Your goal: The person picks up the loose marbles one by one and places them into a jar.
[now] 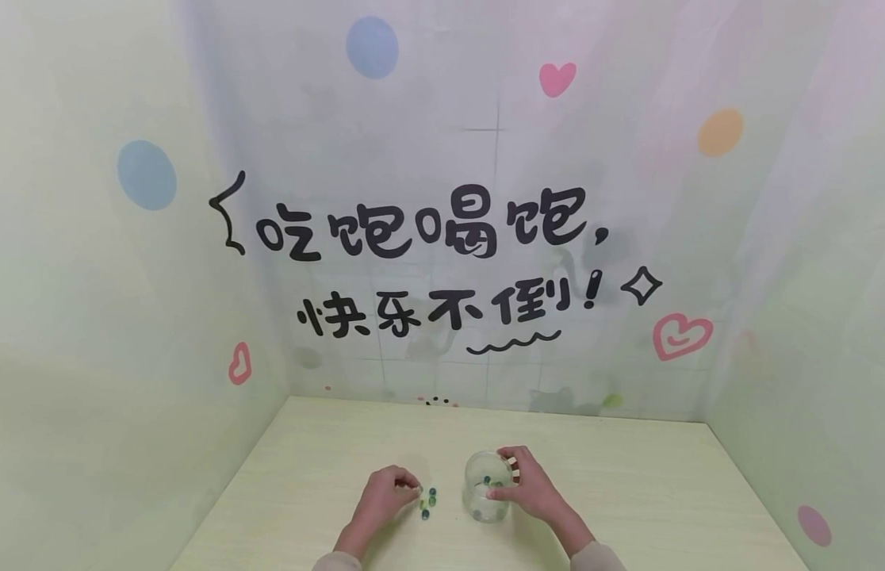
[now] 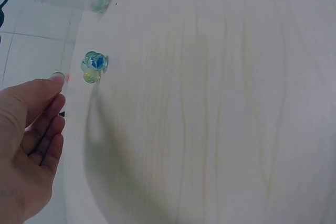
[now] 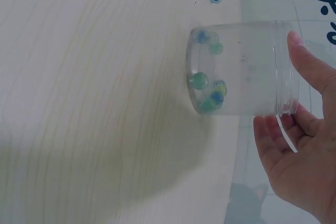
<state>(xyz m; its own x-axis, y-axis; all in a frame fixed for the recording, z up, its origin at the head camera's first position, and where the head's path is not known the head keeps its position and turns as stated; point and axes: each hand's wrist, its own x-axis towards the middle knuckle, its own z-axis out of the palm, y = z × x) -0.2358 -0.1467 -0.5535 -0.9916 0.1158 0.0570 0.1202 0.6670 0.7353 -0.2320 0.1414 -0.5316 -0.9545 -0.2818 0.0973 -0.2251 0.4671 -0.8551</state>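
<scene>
My left hand (image 1: 386, 500) pinches one glass marble (image 2: 60, 76) between thumb and forefinger, a little above the table. Beside those fingertips, a small cluster of blue, green and yellow marbles (image 1: 432, 500) lies on the tabletop. My right hand (image 1: 534, 485) grips a clear, lidless jar (image 3: 244, 69) near its ringed mouth, with the thumb on one side and fingers on the other. The jar stands upright on the table. Several blue, green and yellowish marbles (image 3: 200, 81) rest on its bottom, seen through the wall.
The pale wood-grain table (image 1: 328, 444) ends against a printed backdrop (image 1: 414, 119) with black lettering, dots and hearts. Similar pale side panels (image 1: 93, 396) stand to the left and right. The jar is to the right of the loose marbles, with bare tabletop between.
</scene>
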